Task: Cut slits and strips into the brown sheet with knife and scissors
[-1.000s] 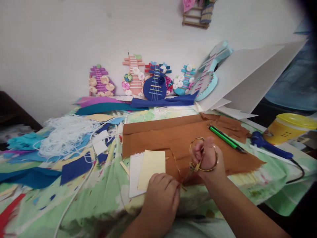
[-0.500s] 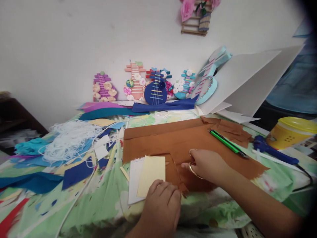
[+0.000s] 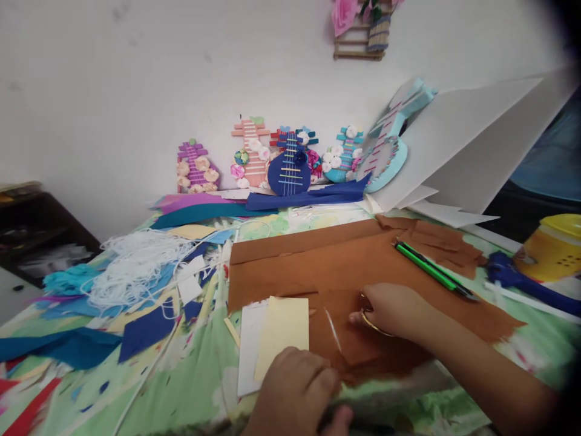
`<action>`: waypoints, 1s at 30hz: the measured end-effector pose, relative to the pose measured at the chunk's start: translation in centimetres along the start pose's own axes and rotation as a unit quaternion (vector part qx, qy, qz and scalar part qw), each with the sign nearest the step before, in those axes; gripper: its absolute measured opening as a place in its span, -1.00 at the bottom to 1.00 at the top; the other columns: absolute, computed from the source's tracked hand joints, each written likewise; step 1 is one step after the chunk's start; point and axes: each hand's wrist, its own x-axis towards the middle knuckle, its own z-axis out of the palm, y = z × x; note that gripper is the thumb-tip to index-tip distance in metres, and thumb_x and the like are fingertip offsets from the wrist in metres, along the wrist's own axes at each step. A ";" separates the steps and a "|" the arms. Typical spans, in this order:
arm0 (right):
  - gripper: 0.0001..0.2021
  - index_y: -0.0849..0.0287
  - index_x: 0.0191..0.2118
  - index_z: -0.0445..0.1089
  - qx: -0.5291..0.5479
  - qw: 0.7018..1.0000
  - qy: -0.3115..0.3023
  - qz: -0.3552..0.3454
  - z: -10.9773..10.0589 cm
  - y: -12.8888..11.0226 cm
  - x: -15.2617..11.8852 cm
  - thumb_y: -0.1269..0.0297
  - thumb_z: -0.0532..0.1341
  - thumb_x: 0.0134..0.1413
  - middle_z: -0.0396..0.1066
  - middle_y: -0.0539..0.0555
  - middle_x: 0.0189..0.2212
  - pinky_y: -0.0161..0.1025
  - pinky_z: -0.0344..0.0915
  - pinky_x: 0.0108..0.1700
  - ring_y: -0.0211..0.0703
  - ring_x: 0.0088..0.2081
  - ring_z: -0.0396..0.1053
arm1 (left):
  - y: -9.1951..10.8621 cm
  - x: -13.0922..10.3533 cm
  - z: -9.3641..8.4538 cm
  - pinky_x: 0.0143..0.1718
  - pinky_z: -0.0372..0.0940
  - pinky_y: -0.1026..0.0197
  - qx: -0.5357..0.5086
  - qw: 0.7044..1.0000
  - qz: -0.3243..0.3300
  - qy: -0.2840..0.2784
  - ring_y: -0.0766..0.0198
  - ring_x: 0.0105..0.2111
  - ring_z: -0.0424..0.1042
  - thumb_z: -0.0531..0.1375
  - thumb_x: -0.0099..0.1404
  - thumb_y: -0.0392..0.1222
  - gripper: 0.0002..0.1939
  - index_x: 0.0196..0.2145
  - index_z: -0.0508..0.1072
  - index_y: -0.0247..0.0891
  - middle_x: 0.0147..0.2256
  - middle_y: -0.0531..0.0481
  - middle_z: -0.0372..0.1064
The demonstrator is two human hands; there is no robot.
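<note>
My right hand (image 3: 393, 312) is closed around gold-coloured scissor handles (image 3: 376, 326), low over a large brown sheet (image 3: 290, 260), cloth or paper. A pale streak, perhaps a blade, shows to the left of that hand; how far the blades are apart cannot be made out. My left hand (image 3: 297, 387) lies at the near edge, its fingers bent over the lower corner of a cream card (image 3: 285, 333) and beside the brown sheet. Its thumb is apart from the fingers. Under the cream card, a white card (image 3: 247, 363) sticks out on the left.
A green pen (image 3: 429, 269) lies on the brown sheet. To the right are a blue glue gun (image 3: 512, 272) and a yellow tub (image 3: 551, 248). White cord (image 3: 140, 266) and coloured scraps spread leftward. Decorated toy lutes (image 3: 289, 163) lean against the wall.
The scissors and my right hand have moved slightly right and down in the picture. A pale streak now shows on the brown sheet. My left thumb has come into view; the whole view has shifted.
</note>
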 end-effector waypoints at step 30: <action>-0.56 0.34 -0.14 0.25 -0.048 0.990 0.059 -0.121 -2.2 -4.5 13.3 0.14 0.15 -0.15 0.29 0.32 -0.17 -0.16 0.21 -0.20 0.07 -0.14 0.27 | -1.2 3.3 -2.1 -0.04 -0.09 -0.21 0.099 0.897 -0.169 -0.396 -0.26 0.08 -0.18 -0.04 0.06 0.31 -0.18 0.13 0.00 -0.30 0.10 -0.39 -0.14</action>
